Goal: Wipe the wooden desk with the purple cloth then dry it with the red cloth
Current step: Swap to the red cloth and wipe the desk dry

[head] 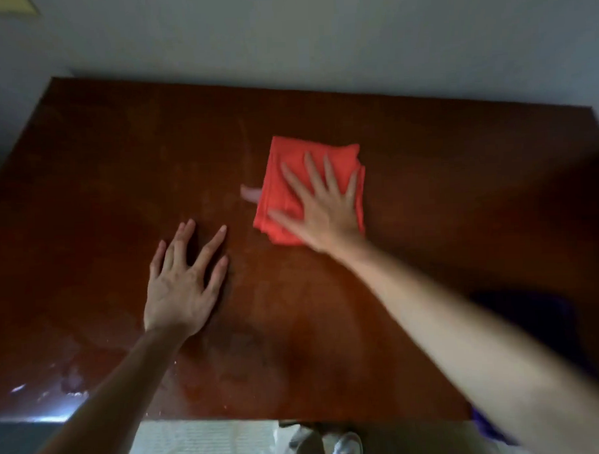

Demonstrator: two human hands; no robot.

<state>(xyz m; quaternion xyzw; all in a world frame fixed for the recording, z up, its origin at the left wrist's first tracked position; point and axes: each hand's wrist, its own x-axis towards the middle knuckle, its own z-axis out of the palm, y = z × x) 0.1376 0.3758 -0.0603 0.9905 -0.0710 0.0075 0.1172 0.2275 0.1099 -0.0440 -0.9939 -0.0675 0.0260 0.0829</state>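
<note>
The folded red cloth [286,179] lies on the dark wooden desk [442,188], a little right of its middle. My right hand [319,209] presses flat on top of the cloth with the fingers spread. My left hand [183,282] rests flat on the bare wood to the left of the cloth, fingers apart, holding nothing. The purple cloth [539,323] lies at the desk's near right corner, partly hidden behind my right forearm, and hangs over the front edge. Wet streaks shine on the near left part of the desk.
A pale wall runs behind the desk's far edge. Below the front edge I see a light floor [197,441] and my shoe [346,447]. The desk's left edge meets a grey wall.
</note>
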